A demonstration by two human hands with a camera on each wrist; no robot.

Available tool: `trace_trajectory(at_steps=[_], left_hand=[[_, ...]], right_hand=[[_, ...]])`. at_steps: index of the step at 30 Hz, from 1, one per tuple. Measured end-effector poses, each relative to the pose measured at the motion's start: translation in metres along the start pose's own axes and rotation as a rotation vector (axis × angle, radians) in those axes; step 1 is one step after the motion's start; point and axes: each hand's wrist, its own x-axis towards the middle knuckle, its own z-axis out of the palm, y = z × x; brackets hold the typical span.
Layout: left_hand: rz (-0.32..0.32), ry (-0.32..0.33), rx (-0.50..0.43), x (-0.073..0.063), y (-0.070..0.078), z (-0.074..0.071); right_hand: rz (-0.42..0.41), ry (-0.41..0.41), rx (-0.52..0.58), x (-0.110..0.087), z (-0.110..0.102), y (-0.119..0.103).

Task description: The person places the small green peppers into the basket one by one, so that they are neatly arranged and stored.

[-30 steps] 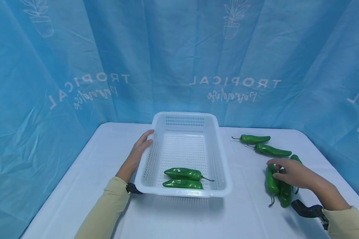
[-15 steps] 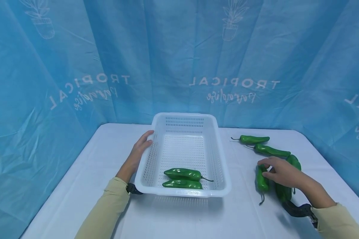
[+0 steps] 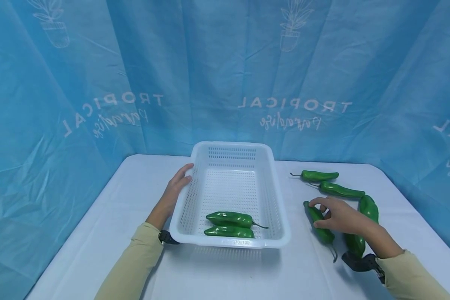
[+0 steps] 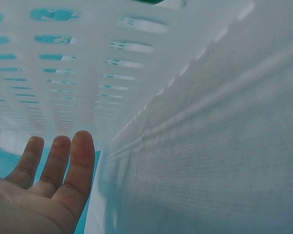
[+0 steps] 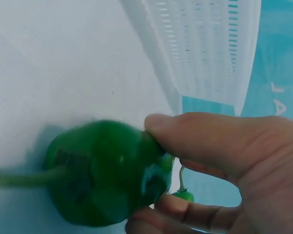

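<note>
My right hand (image 3: 339, 214) pinches a long green pepper (image 3: 324, 234) between thumb and fingers, low over the white cloth. Up close in the right wrist view, the thumb presses the side of this glossy pepper (image 5: 107, 170), whose stem points left. My left hand (image 3: 177, 187) rests along the left side of the white perforated basket (image 3: 278, 196). Its fingers (image 4: 80, 165) look straight in the left wrist view, beside the slotted wall (image 4: 93, 48). Two green peppers, one (image 3: 230, 218) behind the other (image 3: 228, 231), lie in the basket's near end.
Right of the basket, one pepper (image 3: 320, 175) lies at the back and another (image 3: 341, 190) just in front of it. Further peppers (image 3: 368, 207) are partly covered by the right arm. A blue printed curtain (image 3: 225, 75) hangs behind the white-covered table (image 3: 135, 175).
My right hand has moved left, bringing the pinched pepper away from the others at the right and turning it aslant. The left hand and the basket have stayed in place.
</note>
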Motion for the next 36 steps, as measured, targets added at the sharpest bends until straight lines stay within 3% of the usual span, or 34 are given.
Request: trace_trajectory(at_steps=[7, 14, 24, 31, 36], left_hand=[[0.006, -0.001, -0.001, -0.001, 0.000, 0.001], [0.012, 0.004, 0.004, -0.001, 0.000, 0.001], [0.012, 0.002, 0.016, 0.000, -0.001, 0.002], [-0.004, -0.002, -0.025, 0.000, -0.001, 0.000], [-0.011, -0.005, -0.025, 0.000, -0.001, 0.001]], right_hand=[[0.019, -0.085, 0.063, -0.004, -0.006, 0.003], [-0.066, -0.034, 0.019, -0.008, -0.005, 0.016], [0.003, -0.018, 0.003, -0.005, -0.002, 0.024], [-0.077, 0.005, -0.014, -0.006, -0.003, 0.027], [-0.091, 0.001, -0.007, -0.008, -0.003, 0.026]])
